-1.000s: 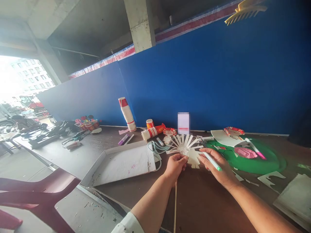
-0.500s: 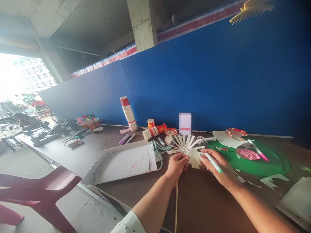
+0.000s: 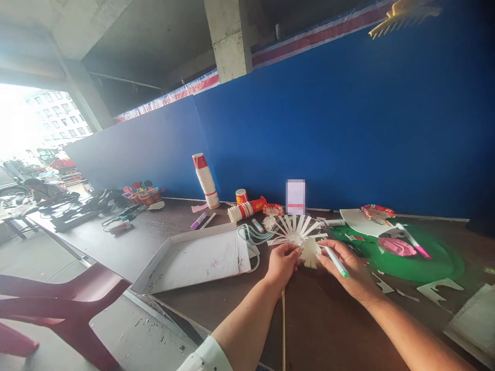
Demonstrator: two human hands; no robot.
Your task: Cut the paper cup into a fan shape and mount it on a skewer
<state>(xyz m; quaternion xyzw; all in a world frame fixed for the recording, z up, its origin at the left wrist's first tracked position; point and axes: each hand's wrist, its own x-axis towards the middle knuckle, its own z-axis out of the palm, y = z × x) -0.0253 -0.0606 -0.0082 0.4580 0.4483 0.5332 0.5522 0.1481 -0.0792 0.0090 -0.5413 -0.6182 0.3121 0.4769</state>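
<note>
My left hand pinches the left edge of a small cream paper cutout with notched edges, thumb on top. At its right edge the fingertips of my right hand are closed on the cutout. A white marker with a green end is also held in that hand, lying slantwise between the fingers, its green end towards me. Just behind the cutout, white paper strips from a cut paper cup spread like a fan. Whether they touch the cutout I cannot tell.
Left of my hands lies a shallow white cardboard box lid. Behind it are a purple marker, a tall stack of paper cups and fallen cups. At right, a green round sheet bears a pink paper piece and a pink marker.
The green end of the marker in my right hand has swung slightly to the left and down. Both hands stay on the paper cutout, and the view has shifted a little.
</note>
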